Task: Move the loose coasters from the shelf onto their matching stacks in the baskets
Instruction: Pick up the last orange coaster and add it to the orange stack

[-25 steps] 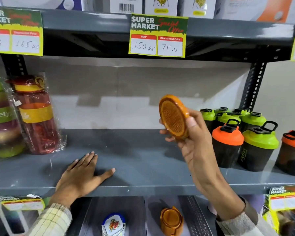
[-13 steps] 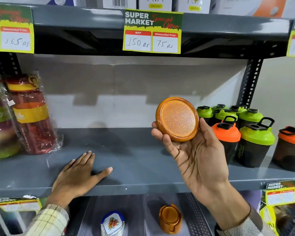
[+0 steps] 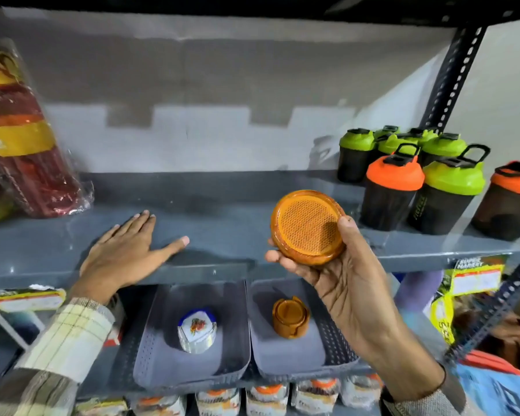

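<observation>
My right hand (image 3: 347, 291) holds a round orange coaster (image 3: 308, 226) by its rim, its mesh face turned toward me, just in front of the grey shelf (image 3: 222, 217). My left hand (image 3: 126, 250) lies flat on that shelf with the fingers spread and nothing in it. On the shelf below, two grey baskets stand side by side. The right basket (image 3: 336, 340) holds an orange coaster stack in its holder (image 3: 290, 316), directly under the held coaster. The left basket (image 3: 159, 355) holds a white printed coaster stack with a blue edge (image 3: 196, 330).
Shaker bottles with green and orange lids (image 3: 418, 181) crowd the shelf's right end. Wrapped red and yellow bottles (image 3: 21, 139) lean at the left. A perforated metal upright (image 3: 454, 76) rises at the right. Price tags (image 3: 475, 277) hang on the shelf edge; packets (image 3: 267, 397) lie below the baskets.
The view has tilted down, so both baskets now show fully. My right hand has lowered the orange coaster to the shelf's front edge. My left hand has stayed flat on the shelf.
</observation>
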The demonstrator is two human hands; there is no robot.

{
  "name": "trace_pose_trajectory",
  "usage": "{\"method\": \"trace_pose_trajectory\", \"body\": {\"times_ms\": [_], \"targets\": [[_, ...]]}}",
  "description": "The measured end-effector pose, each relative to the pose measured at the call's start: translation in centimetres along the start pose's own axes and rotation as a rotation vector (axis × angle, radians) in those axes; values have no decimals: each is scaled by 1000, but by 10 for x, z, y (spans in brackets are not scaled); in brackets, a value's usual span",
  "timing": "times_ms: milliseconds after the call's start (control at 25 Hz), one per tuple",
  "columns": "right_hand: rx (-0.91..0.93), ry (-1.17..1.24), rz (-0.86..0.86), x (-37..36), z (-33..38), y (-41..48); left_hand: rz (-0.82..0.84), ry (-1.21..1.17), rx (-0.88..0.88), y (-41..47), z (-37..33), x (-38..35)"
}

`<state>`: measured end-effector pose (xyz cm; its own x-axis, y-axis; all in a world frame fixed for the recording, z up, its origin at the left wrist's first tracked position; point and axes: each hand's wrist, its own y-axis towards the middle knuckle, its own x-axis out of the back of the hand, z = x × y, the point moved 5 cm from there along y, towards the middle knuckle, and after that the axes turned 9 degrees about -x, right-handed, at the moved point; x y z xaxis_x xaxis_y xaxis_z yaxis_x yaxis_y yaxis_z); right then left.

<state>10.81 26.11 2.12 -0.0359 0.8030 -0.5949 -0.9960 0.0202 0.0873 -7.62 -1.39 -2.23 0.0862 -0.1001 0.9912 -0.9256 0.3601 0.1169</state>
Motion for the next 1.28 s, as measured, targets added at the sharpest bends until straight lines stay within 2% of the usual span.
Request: {"method": "trace_pose_trajectory", "body": {"times_ms": [360, 480, 720, 800, 1040, 1280], "targets": [[-137, -216, -194, 81, -59, -25, 34, -27, -5, -1, -3, 1], [-240, -292, -279, 116, -89, -22, 27, -43, 5, 0, -3, 2], [-478, -263, -597, 200, -166, 24, 7, -47, -1, 2, -1, 2], [-524, -253, -634, 219, -186, 37, -6, -47, -1, 1, -1, 2], [-507, -214, -608, 245, -217, 65, -16, -45, -5, 1, -1, 3], [-479, -404, -748, 264, -224, 80, -38, -23, -15, 2, -1, 3]]}}
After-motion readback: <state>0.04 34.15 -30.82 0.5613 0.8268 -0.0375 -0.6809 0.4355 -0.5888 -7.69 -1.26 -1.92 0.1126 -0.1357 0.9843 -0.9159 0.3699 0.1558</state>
